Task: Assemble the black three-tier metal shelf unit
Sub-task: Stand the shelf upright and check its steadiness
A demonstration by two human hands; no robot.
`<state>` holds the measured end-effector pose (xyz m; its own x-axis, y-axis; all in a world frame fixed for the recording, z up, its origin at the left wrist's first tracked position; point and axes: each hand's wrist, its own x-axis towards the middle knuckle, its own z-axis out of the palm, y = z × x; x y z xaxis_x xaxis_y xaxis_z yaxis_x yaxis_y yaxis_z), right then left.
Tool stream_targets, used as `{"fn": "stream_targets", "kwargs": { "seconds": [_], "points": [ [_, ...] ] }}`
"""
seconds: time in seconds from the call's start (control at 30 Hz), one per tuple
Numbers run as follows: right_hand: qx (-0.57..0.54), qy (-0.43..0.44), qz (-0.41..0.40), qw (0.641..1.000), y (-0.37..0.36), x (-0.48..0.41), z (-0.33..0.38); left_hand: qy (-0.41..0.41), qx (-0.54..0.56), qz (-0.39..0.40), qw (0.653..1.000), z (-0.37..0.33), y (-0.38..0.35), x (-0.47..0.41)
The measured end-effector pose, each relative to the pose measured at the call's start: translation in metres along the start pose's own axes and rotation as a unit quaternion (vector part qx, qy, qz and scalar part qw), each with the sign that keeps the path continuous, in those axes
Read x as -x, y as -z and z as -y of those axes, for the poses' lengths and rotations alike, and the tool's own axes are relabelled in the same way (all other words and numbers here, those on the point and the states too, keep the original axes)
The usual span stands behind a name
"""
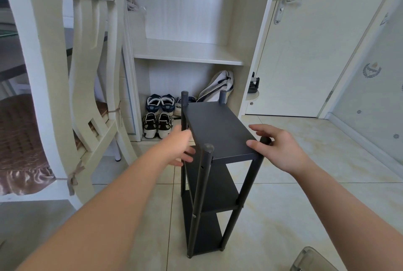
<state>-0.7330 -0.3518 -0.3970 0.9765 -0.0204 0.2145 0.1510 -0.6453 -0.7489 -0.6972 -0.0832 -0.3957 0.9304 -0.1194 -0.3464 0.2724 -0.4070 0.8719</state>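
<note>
The black three-tier shelf unit (pixel 218 131) stands upright on the tiled floor in front of me, with all three shelves fixed between four round poles. My left hand (pixel 180 147) is at the left edge of the top shelf, beside the rear left pole (pixel 184 105). Its fingers are loosely spread and touch the edge. My right hand (pixel 277 146) is at the shelf's near right corner. The thumb rests on the top shelf next to the front right pole (pixel 265 139), and the fingers are stretched out above the surface.
A cream chair (pixel 72 96) with a brown cushion stands close on the left. Behind the shelf unit is an open wardrobe (pixel 187 54) with several shoes (pixel 158 116) and a bag (pixel 218 87) at its bottom. A closed door (pixel 305 52) is to the right. A clear plastic object (pixel 309 259) lies at the bottom right.
</note>
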Motion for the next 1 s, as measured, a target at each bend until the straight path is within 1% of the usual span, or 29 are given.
{"fn": "stream_targets", "kwargs": {
  "seconds": [0.07, 0.13, 0.17, 0.2, 0.23, 0.27, 0.33, 0.37, 0.4, 0.43, 0.53, 0.63, 0.77, 0.83, 0.9, 1.0],
  "points": [
    [0.067, 0.035, 0.020, 0.997, 0.004, 0.004, 0.003, 0.035, -0.079, 0.089, 0.992, 0.010, 0.016, 0.003],
    [0.114, 0.067, 0.039, 0.990, 0.006, 0.006, 0.004, 0.056, -0.196, 0.176, 0.963, 0.025, 0.018, 0.007],
    [0.129, 0.073, 0.050, 0.988, 0.007, 0.007, 0.005, 0.054, -0.250, 0.204, 0.945, 0.034, 0.011, 0.008],
    [0.143, 0.075, 0.060, 0.985, 0.008, 0.008, 0.005, 0.044, -0.285, 0.215, 0.933, 0.044, -0.002, 0.008],
    [0.161, 0.075, 0.069, 0.982, 0.009, 0.008, 0.004, 0.027, -0.294, 0.212, 0.932, 0.055, -0.019, 0.007],
    [0.180, 0.075, 0.073, 0.978, 0.009, 0.008, 0.004, 0.011, -0.278, 0.195, 0.940, 0.067, -0.037, 0.005],
    [0.206, 0.072, 0.067, 0.974, 0.010, 0.009, 0.004, -0.009, -0.181, 0.119, 0.976, 0.088, -0.070, 0.001],
    [0.210, 0.070, 0.062, 0.973, 0.012, 0.009, 0.004, -0.017, -0.128, 0.074, 0.989, 0.096, -0.082, 0.000],
    [0.212, 0.069, 0.059, 0.973, 0.013, 0.009, 0.004, -0.021, -0.094, 0.038, 0.995, 0.099, -0.089, -0.002],
    [0.216, 0.069, 0.060, 0.972, 0.015, 0.009, 0.004, -0.020, -0.075, 0.019, 0.997, 0.099, -0.094, -0.004],
    [0.210, 0.066, 0.036, 0.975, 0.023, 0.010, -0.005, -0.025, -0.065, -0.010, 0.998, 0.085, -0.101, -0.009],
    [0.173, 0.073, -0.039, 0.981, 0.032, 0.018, -0.030, -0.056, -0.064, -0.042, 0.995, 0.064, -0.107, -0.021],
    [0.154, 0.079, -0.130, 0.976, 0.041, 0.032, -0.083, -0.102, -0.112, -0.063, 0.986, 0.035, -0.129, -0.040],
    [0.119, 0.033, -0.170, 0.978, 0.046, 0.038, -0.112, -0.129, -0.148, -0.070, 0.978, 0.024, -0.150, -0.050],
    [0.075, -0.044, -0.198, 0.976, 0.049, 0.043, -0.142, -0.149, -0.183, -0.065, 0.970, 0.016, -0.175, -0.059],
    [0.030, -0.156, -0.213, 0.964, 0.048, 0.047, -0.188, -0.160, -0.229, -0.038, 0.959, 0.014, -0.215, -0.076]
  ]
}}
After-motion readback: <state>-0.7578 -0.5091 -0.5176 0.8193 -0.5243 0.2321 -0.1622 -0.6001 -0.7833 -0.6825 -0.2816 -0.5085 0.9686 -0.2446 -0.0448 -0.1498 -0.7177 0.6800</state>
